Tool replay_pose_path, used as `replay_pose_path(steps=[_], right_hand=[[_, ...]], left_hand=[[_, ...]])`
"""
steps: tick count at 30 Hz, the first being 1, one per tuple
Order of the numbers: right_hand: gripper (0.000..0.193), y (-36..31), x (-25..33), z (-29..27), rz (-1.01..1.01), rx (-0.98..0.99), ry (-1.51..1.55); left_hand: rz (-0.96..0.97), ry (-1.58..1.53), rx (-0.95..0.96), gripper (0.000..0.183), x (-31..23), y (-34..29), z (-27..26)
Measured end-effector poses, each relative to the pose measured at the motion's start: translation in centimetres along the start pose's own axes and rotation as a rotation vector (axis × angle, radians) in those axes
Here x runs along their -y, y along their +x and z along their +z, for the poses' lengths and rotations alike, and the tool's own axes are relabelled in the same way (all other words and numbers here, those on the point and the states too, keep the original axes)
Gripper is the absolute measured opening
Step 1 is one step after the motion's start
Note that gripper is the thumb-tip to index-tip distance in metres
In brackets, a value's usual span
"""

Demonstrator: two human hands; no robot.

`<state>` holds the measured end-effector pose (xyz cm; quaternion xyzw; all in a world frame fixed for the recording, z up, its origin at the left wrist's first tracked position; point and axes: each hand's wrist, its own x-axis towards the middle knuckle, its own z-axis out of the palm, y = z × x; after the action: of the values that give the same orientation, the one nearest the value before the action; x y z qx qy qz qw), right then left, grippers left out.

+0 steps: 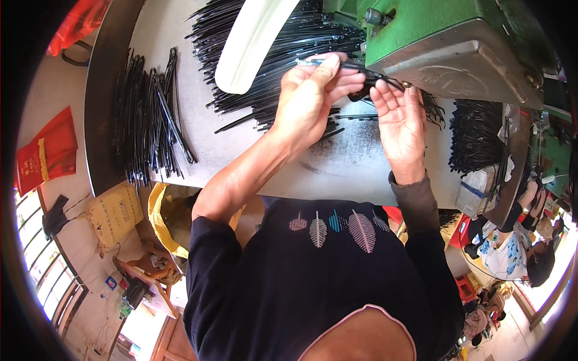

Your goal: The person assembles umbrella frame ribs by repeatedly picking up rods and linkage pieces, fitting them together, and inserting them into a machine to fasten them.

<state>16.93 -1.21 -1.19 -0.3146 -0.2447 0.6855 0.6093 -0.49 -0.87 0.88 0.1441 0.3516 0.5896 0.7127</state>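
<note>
My left hand [310, 99] is closed in a pinch on a thin black rod [355, 64], one of the kind that looks like an umbrella rib. The rod runs rightward under the front of a green machine [430, 42]. My right hand [400, 123] is palm up beside the machine's lower edge, its fingers loosely stretched and apart, the tips close to the rod's right part. Whether those fingertips touch it I cannot tell. Behind my left hand a wide heap of the same black rods [271, 54] covers the metal worktable [217, 162].
A pale curved plastic piece [250, 48] hangs over the heap. More rods [147, 114] lie at the table's left, and a stacked bundle [475, 135] at its right. A yellow-rimmed bag [158, 216] stands below the table's front edge. Another person [512, 253] is at the far right.
</note>
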Motion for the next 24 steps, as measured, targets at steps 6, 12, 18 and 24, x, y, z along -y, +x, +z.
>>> replay_pose_path(steps=[6, 12, 18, 24], right_hand=[[0.026, 0.8, 0.1, -1.3, -0.053, 0.082, 0.030], [0.023, 0.7, 0.3, -0.6, -0.045, 0.044, 0.001], [0.023, 0.7, 0.4, -1.1, -0.024, 0.048, -0.012], [0.023, 0.8, 0.2, -1.2, -0.031, 0.027, 0.006]], left_hand=[[0.038, -0.049, 0.008, 0.029, 0.6, 1.3, 0.8], [0.019, -0.018, -0.005, 0.023, 0.7, 1.4, 0.0], [0.032, -0.026, -0.007, 0.023, 1.0, 1.3, 0.4], [0.058, -0.013, 0.013, 0.023, 1.3, 1.4, 0.4]])
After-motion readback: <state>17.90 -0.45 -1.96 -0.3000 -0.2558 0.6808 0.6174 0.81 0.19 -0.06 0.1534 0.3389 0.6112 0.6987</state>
